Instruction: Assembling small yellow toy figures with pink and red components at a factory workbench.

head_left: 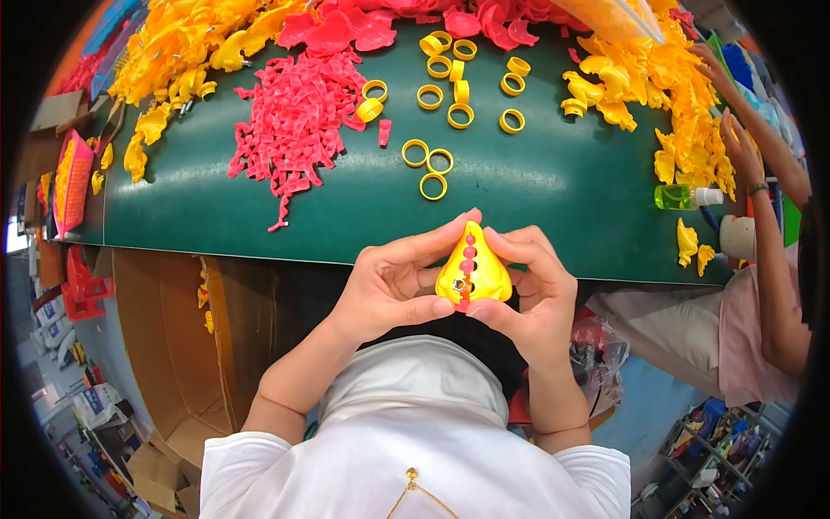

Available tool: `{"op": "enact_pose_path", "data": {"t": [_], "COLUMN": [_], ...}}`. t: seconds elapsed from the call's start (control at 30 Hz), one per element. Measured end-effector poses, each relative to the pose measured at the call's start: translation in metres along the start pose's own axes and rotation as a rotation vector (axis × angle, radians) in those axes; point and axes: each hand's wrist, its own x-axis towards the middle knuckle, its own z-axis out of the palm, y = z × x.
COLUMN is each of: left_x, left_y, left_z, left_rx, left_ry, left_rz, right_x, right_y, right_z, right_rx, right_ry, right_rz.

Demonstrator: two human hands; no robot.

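Between my two hands, just off the near edge of the table, I hold a yellow plastic toy part. It is roughly triangular, with a row of pink-red pieces down its middle and a small metal bit low on its left. My left hand grips its left side, thumb below and fingers behind. My right hand closes on the right side in the same way. Beyond them on the green table lie several yellow rings and a heap of small pink plastic pieces.
Yellow shell parts pile up at the far left and right, with pink cupped parts between. A green-liquid bottle lies at the right, near another person's hand. Below the left edge stands a cardboard box.
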Motion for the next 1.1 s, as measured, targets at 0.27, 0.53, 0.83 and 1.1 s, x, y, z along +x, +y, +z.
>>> {"op": "enact_pose_path", "data": {"t": [0.27,0.53,0.83,1.1], "left_x": [0.000,0.004,-0.001,-0.006], "left_y": [-0.009,-0.017,-0.014,-0.022], "left_z": [0.007,0.013,0.005,-0.002], "left_rx": [0.120,0.603,0.252,0.315], "left_ry": [0.100,0.257,0.216,0.220], "left_rz": [0.127,0.360,0.198,0.337], "right_x": [0.000,0.004,0.002,0.006], "right_y": [0.010,0.013,0.018,0.019], "right_z": [0.008,0.003,0.012,0.007], "right_rx": [-0.148,0.146,0.154,0.274], "right_ry": [-0.024,-0.008,0.043,-0.055], "right_rz": [-0.108,0.103,-0.060,-0.018]}}
